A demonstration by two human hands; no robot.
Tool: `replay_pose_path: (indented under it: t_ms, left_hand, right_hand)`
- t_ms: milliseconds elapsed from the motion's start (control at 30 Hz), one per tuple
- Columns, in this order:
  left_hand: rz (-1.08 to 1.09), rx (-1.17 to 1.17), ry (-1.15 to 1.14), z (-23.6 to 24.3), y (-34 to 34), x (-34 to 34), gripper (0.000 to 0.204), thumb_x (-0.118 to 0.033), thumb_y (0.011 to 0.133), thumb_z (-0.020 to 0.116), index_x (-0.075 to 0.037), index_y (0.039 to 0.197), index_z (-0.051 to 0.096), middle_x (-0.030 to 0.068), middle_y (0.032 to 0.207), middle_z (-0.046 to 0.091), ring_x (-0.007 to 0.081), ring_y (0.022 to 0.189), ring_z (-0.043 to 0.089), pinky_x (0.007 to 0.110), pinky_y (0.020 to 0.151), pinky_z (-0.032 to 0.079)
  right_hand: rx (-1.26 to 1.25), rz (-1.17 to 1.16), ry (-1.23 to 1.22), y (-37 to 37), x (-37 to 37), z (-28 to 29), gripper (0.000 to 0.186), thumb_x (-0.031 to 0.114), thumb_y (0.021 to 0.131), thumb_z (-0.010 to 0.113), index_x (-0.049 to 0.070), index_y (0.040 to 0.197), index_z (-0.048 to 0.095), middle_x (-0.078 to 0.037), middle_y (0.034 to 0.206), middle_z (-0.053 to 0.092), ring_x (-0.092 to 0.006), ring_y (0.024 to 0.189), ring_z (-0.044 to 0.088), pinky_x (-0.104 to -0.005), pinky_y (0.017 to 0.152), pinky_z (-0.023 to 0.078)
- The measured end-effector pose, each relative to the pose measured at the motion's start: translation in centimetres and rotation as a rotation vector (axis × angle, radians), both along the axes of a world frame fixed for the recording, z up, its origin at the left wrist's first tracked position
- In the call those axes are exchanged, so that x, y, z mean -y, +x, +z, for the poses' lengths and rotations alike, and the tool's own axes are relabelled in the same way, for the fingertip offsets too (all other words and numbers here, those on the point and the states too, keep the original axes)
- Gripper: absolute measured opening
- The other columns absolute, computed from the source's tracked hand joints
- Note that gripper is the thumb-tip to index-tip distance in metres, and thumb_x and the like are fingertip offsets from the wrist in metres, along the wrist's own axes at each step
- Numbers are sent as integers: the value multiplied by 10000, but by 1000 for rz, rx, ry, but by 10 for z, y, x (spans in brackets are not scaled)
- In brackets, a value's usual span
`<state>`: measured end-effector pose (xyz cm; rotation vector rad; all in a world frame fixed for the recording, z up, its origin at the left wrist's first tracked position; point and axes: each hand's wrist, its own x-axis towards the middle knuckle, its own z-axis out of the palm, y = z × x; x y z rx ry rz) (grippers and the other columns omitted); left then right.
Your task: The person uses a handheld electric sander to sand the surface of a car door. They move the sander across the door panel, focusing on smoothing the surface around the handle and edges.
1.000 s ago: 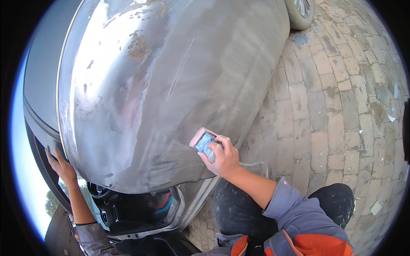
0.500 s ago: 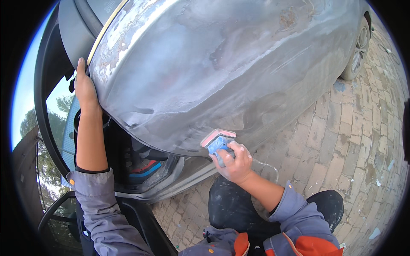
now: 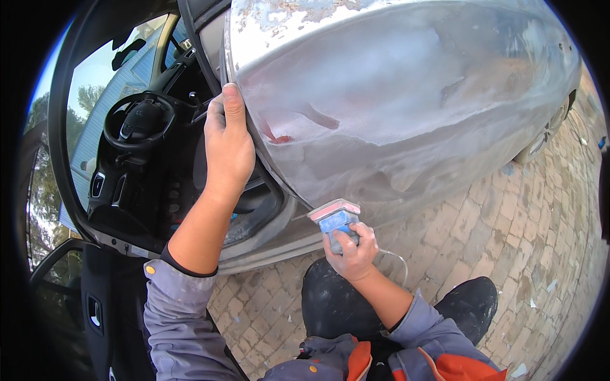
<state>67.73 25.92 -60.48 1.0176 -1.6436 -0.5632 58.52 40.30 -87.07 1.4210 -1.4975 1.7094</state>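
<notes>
A grey, dusty car door fills the upper middle, its bare surface patched with whitish, reddish and smoky blotches. My left hand is wrapped round its left edge, thumb along the rim. Near the lower edge of the door, my right hand grips a small powered sander with a blue body and a pink pad. The pad faces the lower door edge; whether it touches the metal I cannot tell. A thin clear hose trails from the tool to the right.
Left of the door is the dark car interior with a steering wheel. Another black-trimmed door stands open at lower left. Brick paving with pale scraps lies right and below. My bent knees are under the sander.
The door edge and my left hand have shifted right in view, and the steering wheel now shows. My right hand still holds the sander, slightly lower and nearer the door's corner.
</notes>
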Motion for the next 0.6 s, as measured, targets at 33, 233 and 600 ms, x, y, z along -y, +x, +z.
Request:
replay_pose_path:
  t_ms: [33, 233, 600]
  left_hand:
    - [-20, 0, -57, -2, 2, 0, 822, -670, 1077, 567, 112, 1331, 583, 178, 1204, 689, 183, 1101, 616, 322, 1034, 486]
    - [-101, 93, 51, 8, 19, 5, 770, -685, 1069, 573, 58, 1014, 768, 46, 845, 712, 104, 763, 606, 269, 720, 504]
    - [-722, -118, 620, 23, 39, 16, 1010, -806, 1080, 213, 59, 1432, 597, 207, 1228, 746, 267, 1032, 749, 390, 961, 573]
  right_hand:
    - [8, -33, 13, 3, 2, -9, 538, 131, 640, 968, 254, 1083, 689, -79, 1132, 552, -277, 822, 635, -384, 662, 545]
    - [7, -40, 44, 18, 1, 16, 526, 148, 645, 976, 236, 1079, 692, -80, 1134, 563, -282, 827, 637, -384, 668, 549]
    - [-4, -83, 155, 12, 0, 197, 477, 120, 715, 926, 149, 1122, 678, -120, 1159, 595, -315, 930, 676, -409, 642, 575]
